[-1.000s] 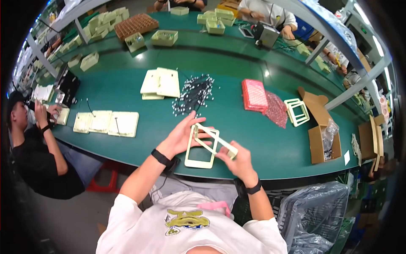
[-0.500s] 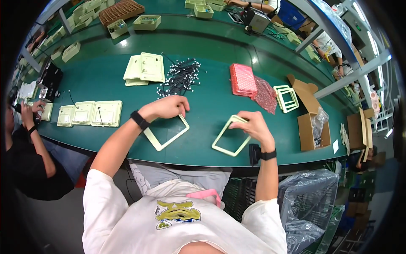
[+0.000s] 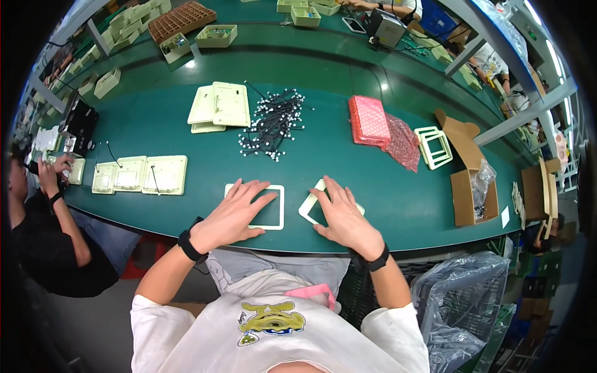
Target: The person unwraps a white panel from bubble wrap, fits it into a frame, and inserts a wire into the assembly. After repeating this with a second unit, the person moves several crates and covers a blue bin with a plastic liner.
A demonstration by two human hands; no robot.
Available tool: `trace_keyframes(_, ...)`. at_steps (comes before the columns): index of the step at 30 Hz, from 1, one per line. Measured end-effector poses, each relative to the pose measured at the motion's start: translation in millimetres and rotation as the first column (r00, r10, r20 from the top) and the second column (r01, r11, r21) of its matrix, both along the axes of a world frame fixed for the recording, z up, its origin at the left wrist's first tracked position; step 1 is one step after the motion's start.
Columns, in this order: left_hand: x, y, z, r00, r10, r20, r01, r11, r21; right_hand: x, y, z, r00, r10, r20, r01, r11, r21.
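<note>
A thin pale-green rectangular frame lies on the green table in front of me. My left hand is over its left part, fingers stretched and spread, covering that side. To the right, a second pale-green frame sits at a slant, partly hidden beneath my right hand. The fingers of that hand are also apart and lie across the frame. Whether either palm presses on its frame I cannot tell.
Beyond my hands is a heap of black cables with white ends, beside stacked pale-green panels. Panels with wires lie left, near a co-worker. Rightward are red bubble-wrap, more frames and an open cardboard box.
Both hands have come nearer my body and opened out. The left frame, tilted before, now lies flat; the right frame, held upright before, is now lowered under my right hand.
</note>
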State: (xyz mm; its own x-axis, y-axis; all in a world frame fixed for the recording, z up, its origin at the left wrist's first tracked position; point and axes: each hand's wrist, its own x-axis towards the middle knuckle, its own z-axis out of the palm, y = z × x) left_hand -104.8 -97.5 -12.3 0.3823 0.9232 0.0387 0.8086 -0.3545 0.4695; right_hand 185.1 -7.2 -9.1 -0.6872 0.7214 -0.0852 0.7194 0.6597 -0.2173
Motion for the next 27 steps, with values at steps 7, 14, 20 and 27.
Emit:
trace_keyframes(7,-20.2,-7.8,5.9,0.998,-0.012,0.060,0.010,0.999,0.041,-8.9,25.8,22.6,0.925,0.323,-0.198,-0.355,0.921,-0.158)
trace_keyframes(14,-59.4,57.6,32.0,0.945,0.260,0.199,-0.291,0.945,0.149,-83.6,168.6,6.4,0.968,0.041,-0.247,-0.005,0.990,0.143)
trace_keyframes(20,-88.2,91.7,12.3,0.920,0.379,0.102,-0.392,0.897,0.204,-106.8,185.4,3.6,0.961,0.033,-0.276,-0.092,0.975,-0.203)
trace_keyframes(27,-112.8,145.0,20.6,0.838,0.519,0.167,-0.521,0.674,0.523,-83.4,194.3,10.6,0.976,0.038,-0.215,-0.090,0.967,-0.239)
